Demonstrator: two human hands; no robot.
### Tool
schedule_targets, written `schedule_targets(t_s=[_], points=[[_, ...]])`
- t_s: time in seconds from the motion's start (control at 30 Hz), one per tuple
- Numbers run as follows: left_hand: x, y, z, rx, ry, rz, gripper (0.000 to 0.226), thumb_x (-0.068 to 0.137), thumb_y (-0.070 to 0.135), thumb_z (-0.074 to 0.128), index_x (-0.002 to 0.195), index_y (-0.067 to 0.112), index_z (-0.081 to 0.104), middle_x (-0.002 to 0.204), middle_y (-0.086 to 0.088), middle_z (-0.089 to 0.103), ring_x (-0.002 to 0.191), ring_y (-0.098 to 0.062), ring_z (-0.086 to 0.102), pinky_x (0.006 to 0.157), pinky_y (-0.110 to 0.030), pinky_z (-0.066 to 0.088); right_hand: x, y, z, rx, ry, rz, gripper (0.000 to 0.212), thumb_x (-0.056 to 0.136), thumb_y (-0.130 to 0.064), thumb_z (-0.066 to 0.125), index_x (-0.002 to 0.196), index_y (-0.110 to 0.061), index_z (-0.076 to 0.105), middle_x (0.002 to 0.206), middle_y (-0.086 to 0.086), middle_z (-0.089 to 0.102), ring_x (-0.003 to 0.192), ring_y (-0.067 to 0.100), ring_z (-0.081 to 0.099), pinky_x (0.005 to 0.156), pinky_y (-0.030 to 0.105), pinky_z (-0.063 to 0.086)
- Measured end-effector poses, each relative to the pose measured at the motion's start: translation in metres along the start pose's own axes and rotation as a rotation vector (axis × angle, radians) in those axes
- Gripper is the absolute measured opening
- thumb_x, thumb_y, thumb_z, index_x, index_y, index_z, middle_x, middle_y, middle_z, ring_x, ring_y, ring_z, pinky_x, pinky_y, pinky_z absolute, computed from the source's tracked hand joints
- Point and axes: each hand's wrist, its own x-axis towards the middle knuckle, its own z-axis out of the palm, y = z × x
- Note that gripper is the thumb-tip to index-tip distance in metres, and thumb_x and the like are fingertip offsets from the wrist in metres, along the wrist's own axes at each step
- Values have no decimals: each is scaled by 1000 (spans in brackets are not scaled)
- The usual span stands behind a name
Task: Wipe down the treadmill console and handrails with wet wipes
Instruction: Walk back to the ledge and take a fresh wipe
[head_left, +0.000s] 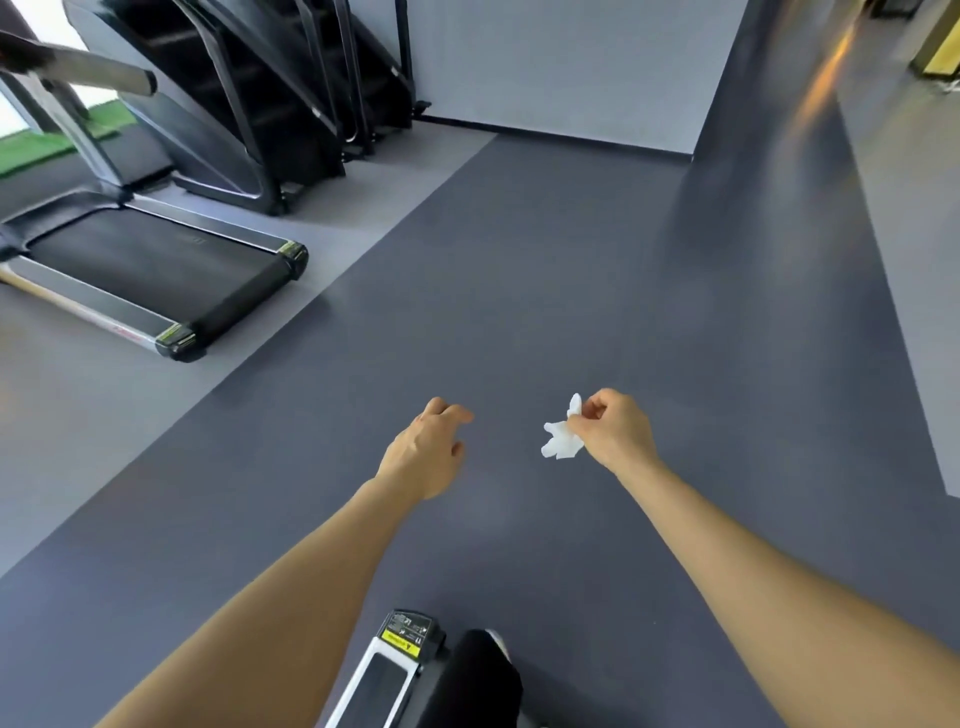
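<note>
- Dark grey floor (519, 291) fills most of the frame, bare through the centre and toward the upper right; a lighter grey strip borders it on the left.
- Treadmill (156, 270) sits at the left edge, its handrail (93, 73) crossing the upper left corner; a stair machine (249, 104) stands just behind it.
- Another treadmill's rear corner (400, 649) shows at bottom centre.
- Left hand (426, 447), lower centre, holds nothing, fingers loosely curled.
- Right hand (613, 431), apart from it, pinches a crumpled white wet wipe (561, 441) between thumb and fingertips; the wipe hangs to its left.
</note>
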Motion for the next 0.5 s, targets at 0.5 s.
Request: schedule_targets(t_s=[0.5], points=[[283, -152, -2, -9, 234, -135, 41, 92, 18, 42, 132, 27, 44, 126, 5, 41, 106, -21, 55, 82, -38, 52, 304, -94, 154, -62, -36, -292, 16, 85, -20, 58, 76, -10, 49, 69, 0, 54, 63, 19, 49, 56, 27, 38]])
